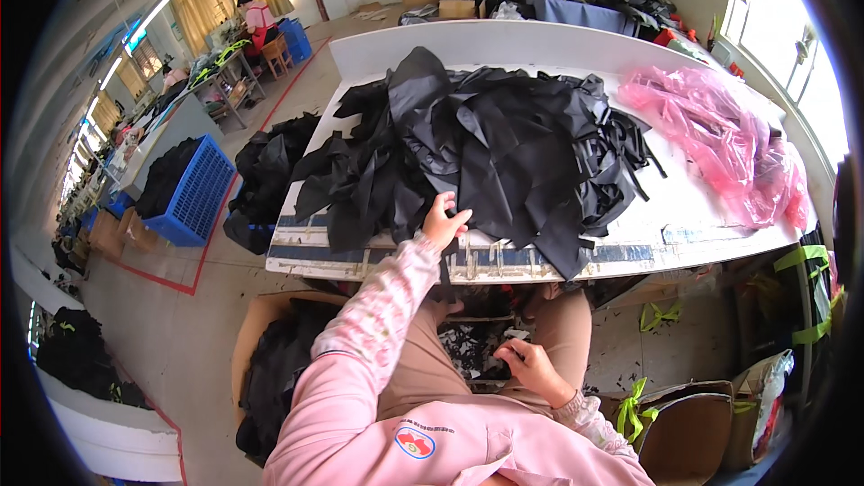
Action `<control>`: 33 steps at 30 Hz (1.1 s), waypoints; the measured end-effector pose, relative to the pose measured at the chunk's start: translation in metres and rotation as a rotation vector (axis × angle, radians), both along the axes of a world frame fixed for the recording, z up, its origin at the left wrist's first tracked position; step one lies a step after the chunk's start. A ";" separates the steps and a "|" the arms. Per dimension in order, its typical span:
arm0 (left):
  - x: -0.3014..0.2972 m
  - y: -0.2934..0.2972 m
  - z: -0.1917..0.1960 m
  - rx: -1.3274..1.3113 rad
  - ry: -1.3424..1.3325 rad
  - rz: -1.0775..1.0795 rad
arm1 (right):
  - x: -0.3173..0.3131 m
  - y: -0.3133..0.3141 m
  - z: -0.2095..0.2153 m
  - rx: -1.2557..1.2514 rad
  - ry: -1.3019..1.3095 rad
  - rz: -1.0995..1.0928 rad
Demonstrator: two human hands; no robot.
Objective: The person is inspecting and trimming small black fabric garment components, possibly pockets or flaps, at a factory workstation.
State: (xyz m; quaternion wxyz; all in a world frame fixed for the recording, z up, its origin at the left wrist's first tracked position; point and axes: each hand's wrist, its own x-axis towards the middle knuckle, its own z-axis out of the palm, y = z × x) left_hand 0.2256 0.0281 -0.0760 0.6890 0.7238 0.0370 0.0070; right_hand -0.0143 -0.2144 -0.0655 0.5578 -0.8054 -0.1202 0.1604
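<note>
Left hand (441,222) first: fingers bent onto the near edge of a pile of black fabric pieces (513,157), thumb held apart from the index with a gap showing. The right hand (533,369) is off the table, down at 5 o'clock from the left one, by the thigh; fingers curled in toward the thumb, can't tell if they're pinching anything.

The pile sits mid-table, its long axis running roughly 9 to 3 o'clock. The pieces go every which way, though: one broad panel (419,81) sticks its rounded tip up to 12, a pointed corner (566,261) hangs over the near edge at 5, and skinny strips (641,166) poke out toward 3.

It's all on a white table (684,207), with crumpled pink plastic (720,139) at 3 o'clock from the pile. Below the right hand there's a bin of scraps (472,346). Cardboard box (243,342) with more black stuff at 7, blue crate (196,202) at 9, co-worker (259,20) way off at 10 or 11.
</note>
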 end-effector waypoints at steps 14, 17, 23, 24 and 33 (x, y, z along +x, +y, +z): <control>-0.064 -0.061 0.042 0.238 -0.329 -0.095 | 0.009 -0.051 -0.010 0.181 0.057 -0.340; -0.136 -0.057 0.052 0.346 -0.481 -0.339 | 0.046 -0.039 0.014 0.389 -0.050 -0.399; -0.213 -0.067 0.021 0.401 -0.475 -0.774 | 0.106 -0.017 0.033 0.454 0.110 -0.386; -0.220 -0.068 0.015 0.418 -0.447 -0.802 | 0.112 -0.011 0.021 0.274 0.056 -0.375; -0.262 -0.067 -0.025 0.379 -0.247 -1.079 | 0.086 0.015 0.007 0.587 0.008 -0.235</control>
